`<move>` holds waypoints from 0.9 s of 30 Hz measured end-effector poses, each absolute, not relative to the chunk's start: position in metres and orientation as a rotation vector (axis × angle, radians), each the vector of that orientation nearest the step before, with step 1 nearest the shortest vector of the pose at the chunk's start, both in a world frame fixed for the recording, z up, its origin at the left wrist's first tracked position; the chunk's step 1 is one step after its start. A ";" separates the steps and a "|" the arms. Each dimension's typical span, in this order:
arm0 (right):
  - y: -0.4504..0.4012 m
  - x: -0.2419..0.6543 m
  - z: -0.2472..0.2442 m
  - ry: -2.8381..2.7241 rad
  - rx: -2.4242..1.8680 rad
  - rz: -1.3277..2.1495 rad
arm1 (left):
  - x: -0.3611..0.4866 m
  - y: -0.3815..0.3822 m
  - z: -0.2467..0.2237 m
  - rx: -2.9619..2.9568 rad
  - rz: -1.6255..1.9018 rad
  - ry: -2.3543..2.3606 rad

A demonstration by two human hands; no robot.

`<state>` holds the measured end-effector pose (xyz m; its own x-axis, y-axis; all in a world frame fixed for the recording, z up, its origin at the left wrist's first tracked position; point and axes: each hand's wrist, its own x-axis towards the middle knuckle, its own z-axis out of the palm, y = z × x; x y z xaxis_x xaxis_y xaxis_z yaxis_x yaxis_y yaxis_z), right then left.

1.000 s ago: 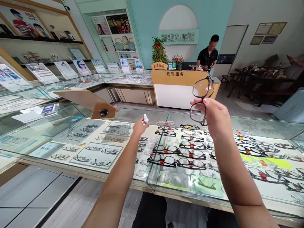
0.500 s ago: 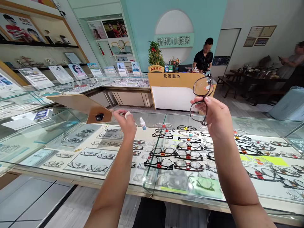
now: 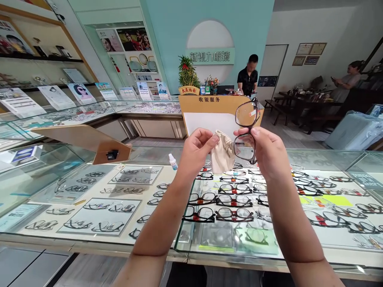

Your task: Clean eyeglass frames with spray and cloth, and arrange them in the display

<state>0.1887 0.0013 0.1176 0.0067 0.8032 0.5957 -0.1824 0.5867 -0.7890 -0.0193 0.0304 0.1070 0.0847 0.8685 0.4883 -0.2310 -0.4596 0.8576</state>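
Observation:
My right hand [image 3: 266,153] grips a pair of dark-framed eyeglasses [image 3: 246,129] by one side, holding them upright with the lenses facing me. A small sticker sits on one lens. My left hand [image 3: 196,153] is raised beside them, its fingers on a crumpled beige lens cloth [image 3: 223,153]. The cloth hangs between my hands and touches the lower lens edge or lies just behind it; I cannot tell which. A small white bottle [image 3: 172,162] with a blue label stands on the glass counter, left of my left wrist.
Glass display counters [image 3: 89,246] hold rows of eyeglass frames beneath my arms. A tilted wooden stand [image 3: 83,139] sits to the left. Ahead, a person [image 3: 247,79] stands behind a cashier desk [image 3: 206,99]. Another person [image 3: 347,83] stands at the right, holding a phone.
My left hand first held the bottle, then set it on the counter. It now holds the cloth, raised next to the eyeglasses. The view has turned slightly left.

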 end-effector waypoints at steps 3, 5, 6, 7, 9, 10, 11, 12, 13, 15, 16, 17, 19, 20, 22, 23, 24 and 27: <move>0.002 0.188 0.116 -1.381 -0.605 0.839 | -0.020 0.031 0.103 1.433 1.511 0.702; 0.003 0.188 0.114 -1.387 -0.613 0.845 | -0.020 0.031 0.102 1.397 1.481 0.695; 0.005 0.188 0.112 -1.389 -0.618 0.851 | -0.019 0.032 0.101 1.369 1.466 0.679; 0.006 0.188 0.111 -1.389 -0.623 0.859 | -0.019 0.032 0.101 1.336 1.452 0.657; 0.010 0.187 0.108 -1.388 -0.626 0.880 | -0.017 0.033 0.100 1.272 1.426 0.603; 0.011 0.186 0.107 -1.388 -0.623 0.894 | -0.016 0.034 0.099 1.247 1.412 0.579; 0.012 0.185 0.106 -1.391 -0.620 0.910 | -0.015 0.034 0.099 1.232 1.401 0.562; 0.013 0.183 0.105 -1.402 -0.619 0.922 | -0.014 0.034 0.099 1.228 1.403 0.551; 0.013 0.181 0.104 -1.418 -0.620 0.931 | -0.012 0.033 0.098 1.230 1.417 0.544; 0.013 0.178 0.103 -1.453 -0.630 0.922 | -0.010 0.032 0.098 1.240 1.467 0.541; 0.013 0.176 0.103 -1.464 -0.639 0.909 | -0.009 0.032 0.098 1.244 1.495 0.540; 0.013 0.175 0.102 -1.468 -0.647 0.898 | -0.008 0.032 0.098 1.245 1.515 0.537; 0.014 0.173 0.101 -1.456 -0.669 0.901 | -0.007 0.031 0.098 1.249 1.524 0.535; 0.015 0.173 0.099 -1.446 -0.681 0.909 | -0.007 0.031 0.098 1.254 1.518 0.536; 0.016 0.172 0.097 -1.424 -0.699 0.924 | -0.008 0.031 0.098 1.276 1.507 0.544; 0.017 0.171 0.097 -1.414 -0.707 0.923 | -0.008 0.030 0.098 1.296 1.502 0.552; 0.018 0.171 0.096 -1.406 -0.713 0.917 | -0.009 0.030 0.098 1.321 1.496 0.557; 0.018 0.172 0.096 -1.397 -0.721 0.912 | -0.010 0.029 0.099 1.390 1.471 0.560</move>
<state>0.1716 0.0181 0.0962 -0.0485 0.8659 0.4979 -0.1074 0.4911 -0.8644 -0.0104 0.0292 0.0985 0.1544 0.8702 0.4679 -0.3391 -0.3981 0.8524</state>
